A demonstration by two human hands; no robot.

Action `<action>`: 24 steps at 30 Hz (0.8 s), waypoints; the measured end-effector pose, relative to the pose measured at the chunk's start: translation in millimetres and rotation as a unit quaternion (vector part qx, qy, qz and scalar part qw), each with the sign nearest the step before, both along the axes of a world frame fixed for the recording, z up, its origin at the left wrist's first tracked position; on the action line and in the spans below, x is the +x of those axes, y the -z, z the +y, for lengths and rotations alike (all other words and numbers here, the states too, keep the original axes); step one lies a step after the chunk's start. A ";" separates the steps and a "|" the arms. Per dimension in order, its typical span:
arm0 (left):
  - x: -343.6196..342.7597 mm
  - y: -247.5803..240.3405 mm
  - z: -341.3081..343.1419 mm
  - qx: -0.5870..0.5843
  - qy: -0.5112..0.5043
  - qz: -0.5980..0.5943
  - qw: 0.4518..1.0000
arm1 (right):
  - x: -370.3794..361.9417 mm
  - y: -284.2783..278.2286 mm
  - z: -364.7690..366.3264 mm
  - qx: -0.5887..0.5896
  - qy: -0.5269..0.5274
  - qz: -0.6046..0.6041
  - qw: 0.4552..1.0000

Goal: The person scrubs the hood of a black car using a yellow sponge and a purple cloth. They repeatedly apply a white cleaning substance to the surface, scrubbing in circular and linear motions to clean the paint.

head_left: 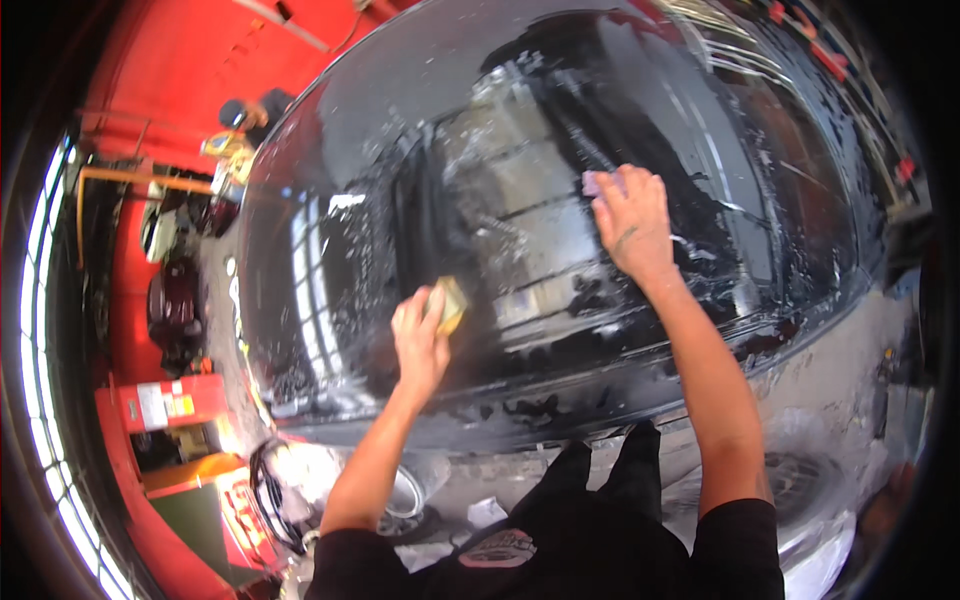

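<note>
While car bodywork lies beneath, the left hand grips a yellow sponge, the right hand a lilac pad.

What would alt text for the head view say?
A person's left-hand grip holds a yellow block and their right-hand grip lies over a purple pad on a glossy, white-streaked black car. At upper left, beyond the car, is another person in a dark cap.

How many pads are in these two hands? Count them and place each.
2: a yellow pad in the left hand, and a lilac pad, mostly covered, in the right hand, both over the wet black car panel.
</note>
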State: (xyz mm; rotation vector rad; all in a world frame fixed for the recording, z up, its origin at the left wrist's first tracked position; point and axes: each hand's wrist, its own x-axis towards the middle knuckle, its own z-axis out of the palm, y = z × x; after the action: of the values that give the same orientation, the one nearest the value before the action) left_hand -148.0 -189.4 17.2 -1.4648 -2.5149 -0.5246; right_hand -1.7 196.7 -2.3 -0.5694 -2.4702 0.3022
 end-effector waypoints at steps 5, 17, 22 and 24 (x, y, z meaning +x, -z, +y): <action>-145.8 -6.4 121.4 0.039 -0.043 0.068 0.996 | -4.4 -5.8 -6.6 -0.013 -0.030 -0.009 0.999; 12.4 -13.2 -7.9 -0.023 0.001 0.019 1.000 | -7.4 0.3 -8.3 -0.009 -0.010 -0.011 1.000; -113.4 -13.9 99.6 0.029 0.040 0.079 0.996 | -6.5 -1.3 -10.4 -0.009 -0.012 0.011 1.000; -163.7 -15.5 132.4 0.017 -0.060 0.088 0.994 | -12.9 -5.4 -18.2 -0.005 -0.027 0.033 0.999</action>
State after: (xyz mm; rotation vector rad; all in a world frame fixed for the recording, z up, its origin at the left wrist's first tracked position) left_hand -311.7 -57.0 32.7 -1.2772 -2.4249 -0.3966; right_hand -14.6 178.5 3.1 -0.4896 -2.4252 0.3502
